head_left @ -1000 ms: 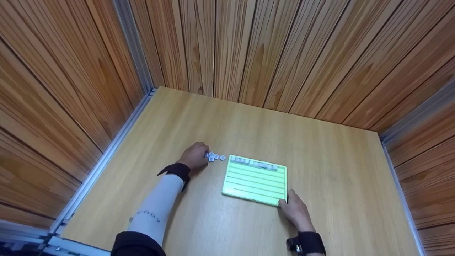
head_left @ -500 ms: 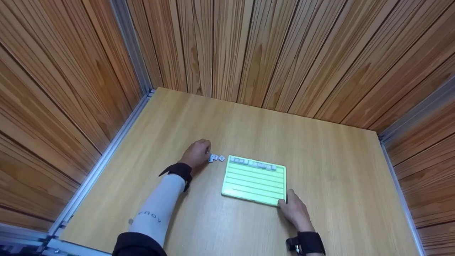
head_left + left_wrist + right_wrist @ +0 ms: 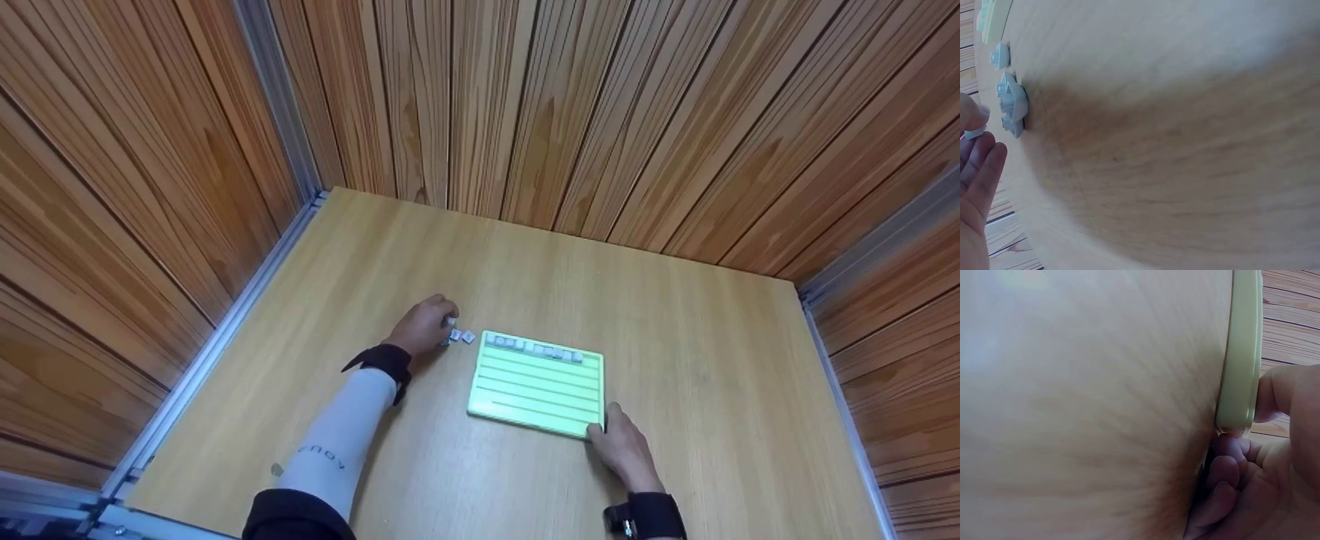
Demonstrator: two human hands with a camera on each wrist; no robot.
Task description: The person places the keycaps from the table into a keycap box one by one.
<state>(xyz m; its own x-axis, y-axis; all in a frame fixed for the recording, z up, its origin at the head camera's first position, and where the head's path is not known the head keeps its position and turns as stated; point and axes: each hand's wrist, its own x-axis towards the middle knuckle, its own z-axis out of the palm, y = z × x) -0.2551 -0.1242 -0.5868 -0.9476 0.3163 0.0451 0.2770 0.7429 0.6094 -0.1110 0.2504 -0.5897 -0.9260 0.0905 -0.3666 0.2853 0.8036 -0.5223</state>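
My left hand (image 3: 423, 325) is beside a small group of loose pale keycaps (image 3: 456, 335), left of a light green ridged tray (image 3: 536, 391). Between the thumb and fingers it pinches one pale keycap (image 3: 975, 133), held just off the group. Several more keycaps (image 3: 1012, 101) lie in a cluster on the tabletop, and a single keycap (image 3: 1000, 56) sits nearer the tray. Along the tray's far edge runs a row of keycaps (image 3: 510, 343). My right hand (image 3: 624, 448) grips the tray's near right corner, thumb on top and the other fingers curled at its side.
The wooden tabletop (image 3: 675, 337) is bounded by wood-panelled walls (image 3: 487, 105) at the back and both sides. A metal rail (image 3: 217, 337) follows the left edge. Black straps circle both wrists.
My left hand has shifted slightly right over the loose keycaps, covering some, and now holds one up between its fingertips. The right hand and the tray stay in place.
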